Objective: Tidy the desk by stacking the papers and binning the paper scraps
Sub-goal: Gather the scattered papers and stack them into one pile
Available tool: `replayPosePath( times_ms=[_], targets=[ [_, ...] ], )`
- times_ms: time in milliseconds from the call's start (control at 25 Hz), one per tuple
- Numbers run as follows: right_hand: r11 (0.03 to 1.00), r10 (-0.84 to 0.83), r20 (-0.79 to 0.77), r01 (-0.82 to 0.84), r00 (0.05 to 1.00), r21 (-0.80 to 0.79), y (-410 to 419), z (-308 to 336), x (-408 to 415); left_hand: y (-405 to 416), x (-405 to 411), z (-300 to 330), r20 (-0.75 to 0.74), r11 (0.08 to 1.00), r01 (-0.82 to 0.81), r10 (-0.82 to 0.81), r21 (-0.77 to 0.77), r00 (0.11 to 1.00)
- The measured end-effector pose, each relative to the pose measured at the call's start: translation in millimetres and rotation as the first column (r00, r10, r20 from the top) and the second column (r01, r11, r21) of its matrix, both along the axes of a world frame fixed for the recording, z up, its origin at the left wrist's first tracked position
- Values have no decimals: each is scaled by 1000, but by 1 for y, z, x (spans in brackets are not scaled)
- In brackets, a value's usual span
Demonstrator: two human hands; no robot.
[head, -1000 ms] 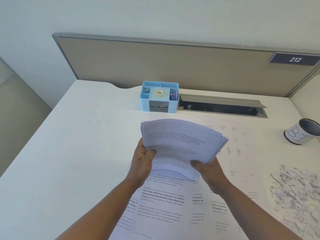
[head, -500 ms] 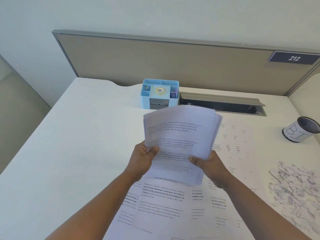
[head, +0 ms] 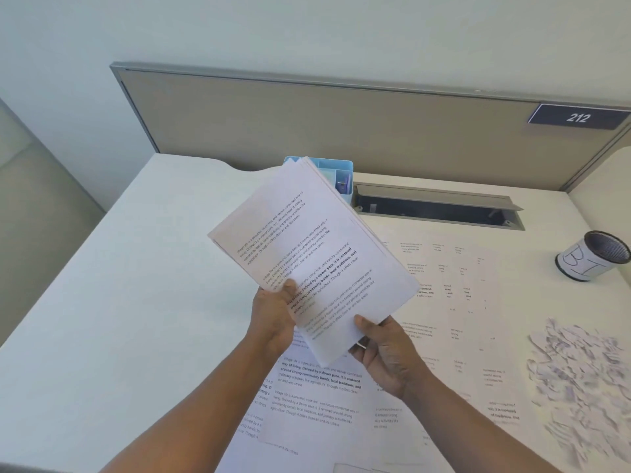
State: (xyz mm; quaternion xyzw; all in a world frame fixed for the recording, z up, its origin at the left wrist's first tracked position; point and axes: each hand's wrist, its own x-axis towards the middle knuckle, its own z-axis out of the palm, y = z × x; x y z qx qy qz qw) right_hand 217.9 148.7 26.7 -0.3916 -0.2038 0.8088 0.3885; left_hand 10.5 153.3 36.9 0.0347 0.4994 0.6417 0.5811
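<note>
We hold a thick sheaf of white printed sheets (head: 307,254) lifted clear of the white desk (head: 119,302), above its middle. The left hand (head: 273,319) pinches the sheaf's near left edge, thumb on the printed face, fingers hidden behind. The right hand (head: 386,353) cups the near lower corner, thumb on top, fingers curled beneath. Both hands grip the same sheaf; neither is spread.

The relation that matters: the sheaf's long axis runs diagonally, from the near corner at the right hand up and away toward the far left, where its top corner overlaps the pale blue plastic organiser (head: 338,175) at the desk's back edge. The sheets look roughly squared, with slight fanning along the right edge. We judge the stack needs turning upright or flat before it is tapped square or set down, and the right hand, at the pivot corner, is better placed to steer that.

More loose printed sheets (head: 321,397) lie flat on the desk directly beneath and toward the near edge, so gathering is unfinished. A heap of torn white paper scraps (head: 580,377) sits at the right edge, well apart from the hands. The black mesh cup wrapped in a handwritten paper label (head: 594,259), near the far right corner, is likely the bin; nothing visible in it from here.
</note>
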Motion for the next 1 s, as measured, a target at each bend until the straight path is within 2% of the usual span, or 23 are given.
replayPosePath(
  times_ms=[120, 200, 280, 440, 560, 600, 680, 760, 880, 1000],
  targets=[
    [996, -85, 76, 82, 993, 40, -3, -2, -13, -5, 10, -4, 42, 999, 7, -9, 52, 999],
    [992, -96, 185, 80, 978, 94, 0, 0, -11, -10, 10, -9, 36, 997, 37, -40, 66, 999],
    [986, -85, 312, 34, 946, 165, 8, 5, -2, -15, 5, -14, 8, 997, 46, -47, 63, 999],
    [948, -73, 465, -83, 883, 306, 33, 19, 25, -24, -40, -15, -21, 998, -53, 53, 17, 998],
    [917, -18, 553, -207, 833, 342, 42, 27, 40, -36, -87, -16, -178, 999, 9, -2, 36, 984],
    [906, -13, 578, -235, 816, 352, 43, 29, 41, -40, -96, -15, -290, 996, 90, -84, 6, 953],
    [888, -19, 611, -267, 791, 374, 43, 28, 40, -46, -107, -17, -547, 963, 251, -261, -95, 795],
    [876, -16, 609, -282, 793, 391, 41, 24, 36, -47, -107, -19, -696, 956, 259, -277, -135, 662],
    [881, -6, 588, -274, 809, 386, 40, 16, 34, -47, -102, -18, -758, 972, 202, -223, -122, 613],
    [901, 46, 606, -295, 794, 319, 37, 3, 36, -49, -94, -23, -723, 970, 219, -225, -104, 653]
  ],
)
